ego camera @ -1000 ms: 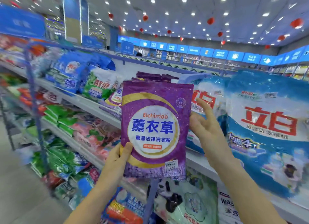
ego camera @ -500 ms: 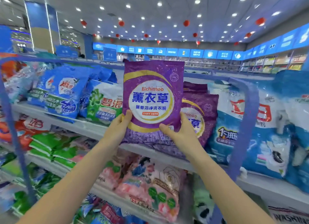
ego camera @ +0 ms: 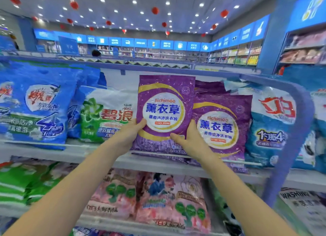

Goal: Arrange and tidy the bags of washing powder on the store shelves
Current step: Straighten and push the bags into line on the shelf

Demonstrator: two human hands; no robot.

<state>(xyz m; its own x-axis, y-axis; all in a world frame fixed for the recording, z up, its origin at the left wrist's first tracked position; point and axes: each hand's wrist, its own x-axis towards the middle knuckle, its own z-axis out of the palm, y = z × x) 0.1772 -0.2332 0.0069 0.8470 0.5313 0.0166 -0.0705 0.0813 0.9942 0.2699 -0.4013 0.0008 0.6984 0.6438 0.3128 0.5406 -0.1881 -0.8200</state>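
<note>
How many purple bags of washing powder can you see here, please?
3: the held purple bag, between left hand and right hand; the leaning purple bag right of it; the rear purple bag behind that. More may be hidden behind.

Top shelf [ego camera: 79, 151] on my feed is pretty packed. Far left there's a big blue bag [ego camera: 35, 102] leaning back, and its bottom hangs a bit over the front edge. Just beside it is a green-and-white bag [ego camera: 105, 114]. Then comes the front purple bag [ego camera: 164, 102], upright, bottom edge right down at the board. I can't tell if its weight is on it. A second purple bag [ego camera: 222, 126] sits just beside that one, tucked partly behind it, with more purple ones [ego camera: 210, 87] stacked behind. A blue-and-white bag [ego camera: 271, 123] closes off the right end. The lower shelf [ego camera: 98, 224] has pink bags [ego camera: 176, 200] in the middle and green bags [ego camera: 21, 183] to the left.
</note>
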